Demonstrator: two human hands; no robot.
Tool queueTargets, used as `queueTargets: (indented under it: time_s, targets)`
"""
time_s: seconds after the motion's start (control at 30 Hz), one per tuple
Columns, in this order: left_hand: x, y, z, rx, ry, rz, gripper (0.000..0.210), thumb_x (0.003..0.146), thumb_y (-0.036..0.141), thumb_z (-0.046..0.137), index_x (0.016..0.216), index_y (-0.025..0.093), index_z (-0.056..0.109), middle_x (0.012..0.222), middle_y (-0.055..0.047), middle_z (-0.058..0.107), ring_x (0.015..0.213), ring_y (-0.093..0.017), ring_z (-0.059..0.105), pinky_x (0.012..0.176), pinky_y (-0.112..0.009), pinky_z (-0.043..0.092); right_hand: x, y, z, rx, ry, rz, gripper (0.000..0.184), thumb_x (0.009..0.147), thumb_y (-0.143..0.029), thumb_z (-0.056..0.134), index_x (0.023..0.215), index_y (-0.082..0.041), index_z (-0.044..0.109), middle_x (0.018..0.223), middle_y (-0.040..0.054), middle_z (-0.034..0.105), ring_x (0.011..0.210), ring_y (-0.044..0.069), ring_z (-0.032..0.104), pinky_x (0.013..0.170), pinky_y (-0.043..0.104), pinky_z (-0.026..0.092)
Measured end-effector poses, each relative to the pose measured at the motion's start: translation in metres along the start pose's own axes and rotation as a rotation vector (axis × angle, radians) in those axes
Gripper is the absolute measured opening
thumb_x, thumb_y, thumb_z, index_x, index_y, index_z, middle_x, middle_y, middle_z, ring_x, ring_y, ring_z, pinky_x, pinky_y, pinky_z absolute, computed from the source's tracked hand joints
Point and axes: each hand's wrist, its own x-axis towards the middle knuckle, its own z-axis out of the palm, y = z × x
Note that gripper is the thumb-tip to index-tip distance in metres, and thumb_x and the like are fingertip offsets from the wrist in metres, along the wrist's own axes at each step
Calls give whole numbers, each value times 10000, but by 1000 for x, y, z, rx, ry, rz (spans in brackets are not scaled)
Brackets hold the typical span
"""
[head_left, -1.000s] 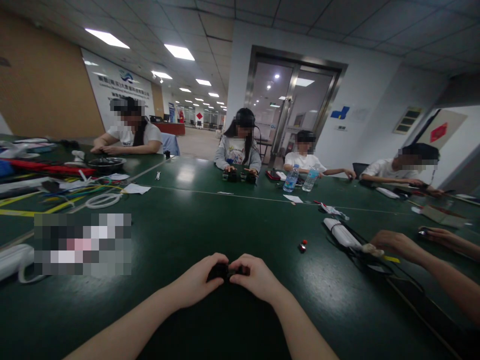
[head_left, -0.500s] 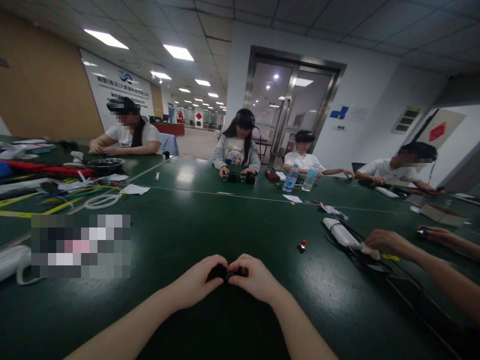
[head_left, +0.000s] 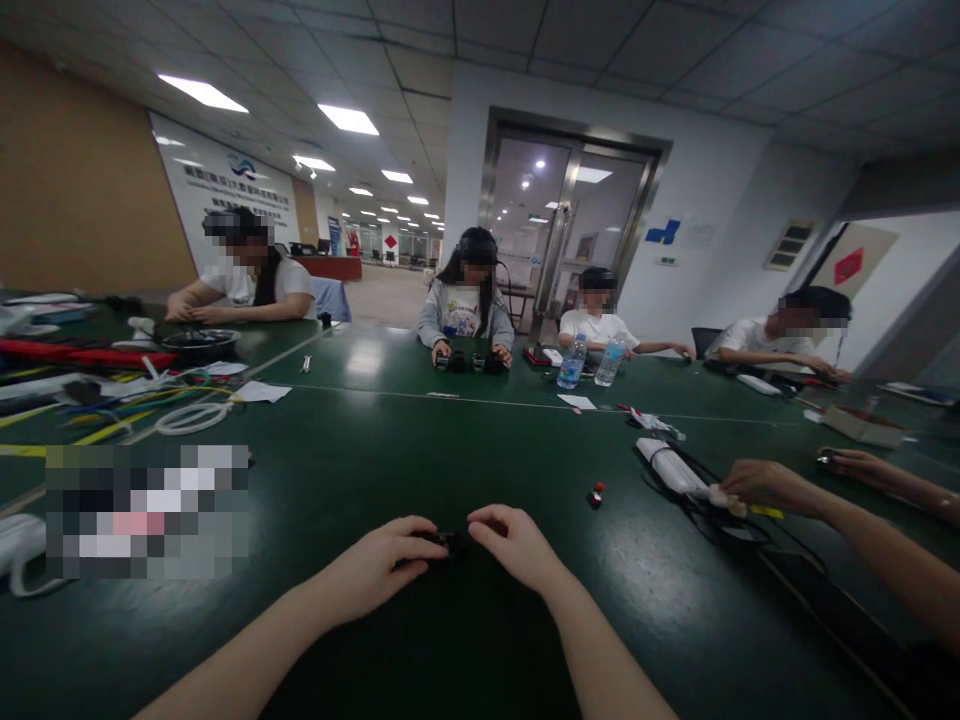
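Note:
My left hand (head_left: 386, 563) rests low over the green table, its fingers and thumb closed on a small black object (head_left: 445, 540). The object's exact kind is too dark to make out; its right end sticks out past my fingertips. Just to the right, my right hand (head_left: 514, 545) is apart from it, fingers curved and loosely parted from the thumb, with nothing visible in them. Farther right on the table lies a small red and silver piece (head_left: 596, 495).
A white power strip (head_left: 667, 465) with black cables lies at the right, where a co-worker's hand (head_left: 765, 485) reaches in. Two water bottles (head_left: 572, 362) stand across the table. Coiled white cable (head_left: 195, 418) and coloured wires lie left. Several people sit around the table (head_left: 337, 450).
My right hand has let go of the black object and drawn slightly away to the right. The left hand keeps it. The view has shifted a little.

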Motion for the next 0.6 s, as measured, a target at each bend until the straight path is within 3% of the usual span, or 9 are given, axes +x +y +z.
queueTargets:
  time_s: [0.13,0.2,0.37,0.43,0.6]
  targets:
    - [-7,-27,-22,62,157,-105,310,802,297,429,1065,328,590,1205,40,491,1070,-213,481,952,-318,341,7,15,-9,63,193,79,245,754,-417,512,875,-248,643,843,13,623,804,182,561,675,295,418]
    - [-16,-50,-36,133,232,-194,328,808,316,405,1083,283,580,1182,18,509,1052,-213,493,930,-305,353,8,19,-10,78,201,82,232,757,-407,512,878,-255,639,855,9,625,809,183,568,678,298,421]
    - [-47,-107,-68,424,416,-681,437,856,268,222,1230,201,436,1185,-70,516,1037,-234,498,890,-334,365,6,19,-7,63,153,94,214,768,-386,505,883,-258,632,861,-1,625,799,173,575,682,298,429]
    - [-58,-120,-76,496,472,-774,467,862,266,167,1256,169,397,1169,-83,536,1041,-234,498,888,-317,370,4,17,-6,56,151,96,211,769,-380,504,881,-254,631,861,-1,625,797,171,575,687,297,430]
    - [-62,-131,-81,547,537,-855,464,862,277,179,1239,153,420,1196,-85,531,1038,-221,521,897,-289,381,3,16,-5,64,186,112,234,782,-370,483,916,-234,618,895,5,620,829,166,570,712,289,426]
